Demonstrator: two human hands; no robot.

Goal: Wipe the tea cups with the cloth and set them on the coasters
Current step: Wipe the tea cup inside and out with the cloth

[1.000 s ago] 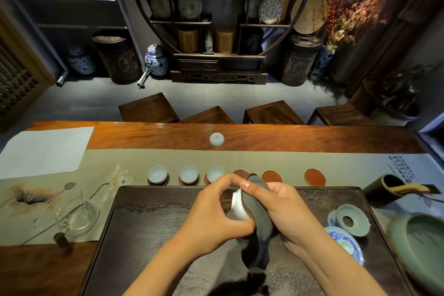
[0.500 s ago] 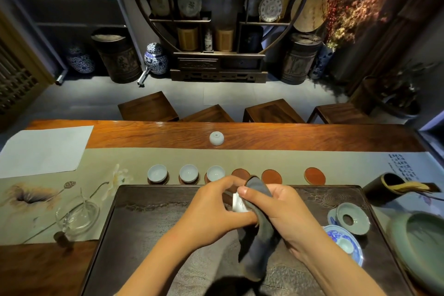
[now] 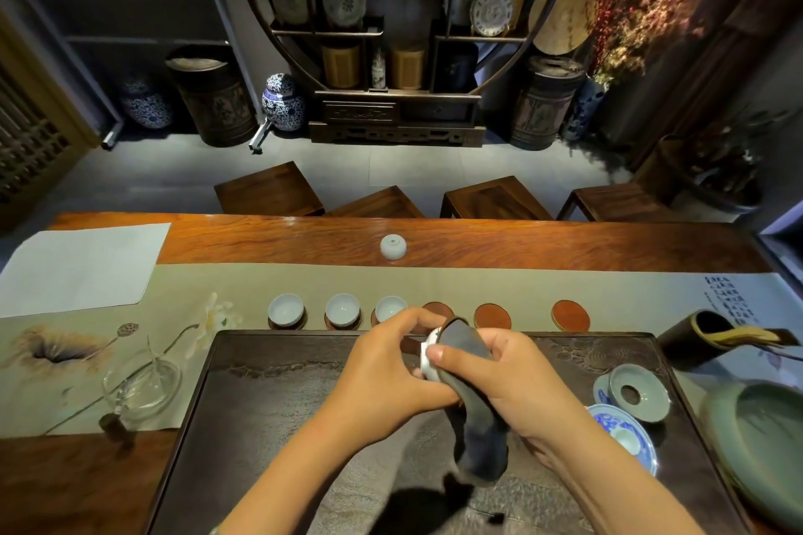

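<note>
Gripping a small white tea cup (image 3: 428,354) at the centre of the frame, a person's left hand (image 3: 391,369) wraps around its body while the right hand (image 3: 506,382) presses a dark cloth (image 3: 471,417) over its mouth, the thumb lying across the rim. The cloth's loose end hangs down toward the dark tea tray (image 3: 269,426). Just above the hands, three cups (image 3: 285,309) sit on coasters in a row on the pale runner covering the desk (image 3: 565,245); three bare coasters (image 3: 570,315) continue the row to the right. One upturned cup (image 3: 393,247) rests alone higher on the desk.
</note>
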